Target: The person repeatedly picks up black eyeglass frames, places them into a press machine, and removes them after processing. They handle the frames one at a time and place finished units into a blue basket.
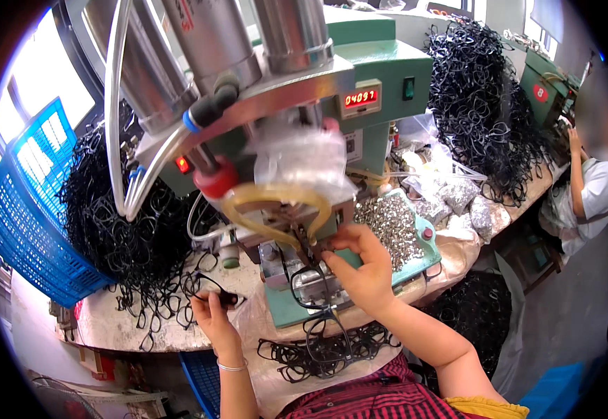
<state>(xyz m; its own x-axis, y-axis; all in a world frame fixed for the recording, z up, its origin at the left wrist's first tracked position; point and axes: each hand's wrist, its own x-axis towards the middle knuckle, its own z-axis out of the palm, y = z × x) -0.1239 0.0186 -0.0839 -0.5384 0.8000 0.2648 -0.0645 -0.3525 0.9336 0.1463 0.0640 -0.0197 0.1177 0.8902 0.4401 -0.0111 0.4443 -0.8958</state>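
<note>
At the far left stood a blue mesh basket (35, 223), beside a tangled heap of black glasses frames (126, 234) that spilled across the worktop (101, 328). Just right of the spill, the left hand (213, 321) had its fingers closed on a black frame piece (226, 296). Above, clear hoses (114, 105) and metal cylinders (210, 42) of a green press (381, 70) loomed close, while a yellow tube (269, 192) and crumpled plastic (300, 160) partly screened the tooling. Under these, the right hand (367, 272) pinched its fingers near the top of a hanging black frame (309, 306); their exact grip could not be told. Further right, a green tray (428, 244) held small metal parts (391, 230), with plastic bags (458, 194) beyond it, backed by a taller dark pile (479, 105). Rightmost sat a co-worker (597, 195) near another green machine (545, 91).
</note>
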